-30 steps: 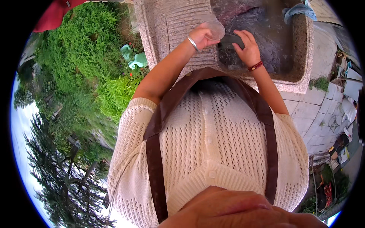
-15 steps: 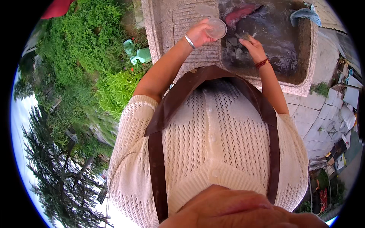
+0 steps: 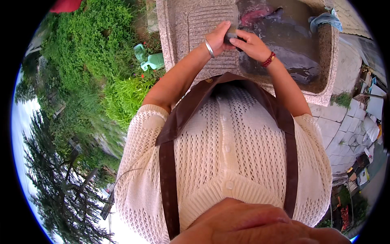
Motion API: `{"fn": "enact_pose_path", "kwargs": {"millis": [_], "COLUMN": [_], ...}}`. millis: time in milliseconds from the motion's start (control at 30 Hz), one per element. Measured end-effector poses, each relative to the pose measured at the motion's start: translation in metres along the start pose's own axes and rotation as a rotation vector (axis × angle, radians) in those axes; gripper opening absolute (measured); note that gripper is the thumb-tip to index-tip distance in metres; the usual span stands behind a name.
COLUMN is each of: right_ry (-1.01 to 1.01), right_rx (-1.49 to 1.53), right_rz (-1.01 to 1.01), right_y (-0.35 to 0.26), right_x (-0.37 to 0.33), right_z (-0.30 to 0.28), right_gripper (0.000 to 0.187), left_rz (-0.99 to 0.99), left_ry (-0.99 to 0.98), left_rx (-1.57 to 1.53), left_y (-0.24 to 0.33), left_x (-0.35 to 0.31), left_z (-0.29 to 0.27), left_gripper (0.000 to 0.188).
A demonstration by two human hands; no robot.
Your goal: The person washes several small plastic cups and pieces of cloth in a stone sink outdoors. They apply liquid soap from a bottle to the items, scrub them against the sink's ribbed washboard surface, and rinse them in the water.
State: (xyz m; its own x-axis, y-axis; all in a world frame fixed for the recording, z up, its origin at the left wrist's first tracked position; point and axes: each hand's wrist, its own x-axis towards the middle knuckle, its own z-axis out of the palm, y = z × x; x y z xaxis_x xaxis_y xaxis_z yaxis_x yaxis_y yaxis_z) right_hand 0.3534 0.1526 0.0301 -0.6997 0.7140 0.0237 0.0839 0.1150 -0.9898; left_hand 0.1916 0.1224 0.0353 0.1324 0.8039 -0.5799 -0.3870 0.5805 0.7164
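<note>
My left hand (image 3: 220, 35), with a silver bangle on its wrist, grips a small clear cup (image 3: 231, 37) over the ribbed washboard (image 3: 203, 22) of a stone sink (image 3: 325, 77). My right hand (image 3: 252, 44), with a red bead bracelet, has its fingers closed on the cup's other side. Both hands meet at the edge between the washboard and the water-filled basin (image 3: 296, 49). Most of the cup is hidden by my fingers.
A reddish cloth (image 3: 254, 15) lies in the basin and a blue cloth (image 3: 323, 18) hangs on its far rim. Green plastic bottles (image 3: 151, 61) lie on the ground left of the sink among green plants (image 3: 93, 53). Paving slabs (image 3: 345, 130) are on the right.
My right hand has come out of the basin and moved left onto the cup. My left hand has lowered the cup slightly toward my body.
</note>
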Motion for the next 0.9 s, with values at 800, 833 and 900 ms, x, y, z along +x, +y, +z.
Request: {"fn": "enact_pose_path", "kwargs": {"millis": [800, 833, 900], "right_ry": [0.424, 0.059, 0.047], "right_rx": [0.173, -0.393, -0.832], "right_rz": [0.726, 0.887, 0.970], "right_y": [0.054, 0.057, 0.073], "right_x": [-0.047, -0.050, -0.068], "right_z": [-0.057, -0.081, -0.069], "right_gripper": [0.055, 0.051, 0.044], "left_rz": [-0.125, -0.107, -0.093], "left_ry": [0.162, 0.079, -0.003], "left_rx": [-0.031, -0.090, -0.151], "left_y": [0.045, 0.043, 0.036], "left_x": [-0.001, -0.004, -0.006], "left_z": [-0.020, -0.020, -0.029], "left_gripper": [0.045, 0.046, 0.046]}}
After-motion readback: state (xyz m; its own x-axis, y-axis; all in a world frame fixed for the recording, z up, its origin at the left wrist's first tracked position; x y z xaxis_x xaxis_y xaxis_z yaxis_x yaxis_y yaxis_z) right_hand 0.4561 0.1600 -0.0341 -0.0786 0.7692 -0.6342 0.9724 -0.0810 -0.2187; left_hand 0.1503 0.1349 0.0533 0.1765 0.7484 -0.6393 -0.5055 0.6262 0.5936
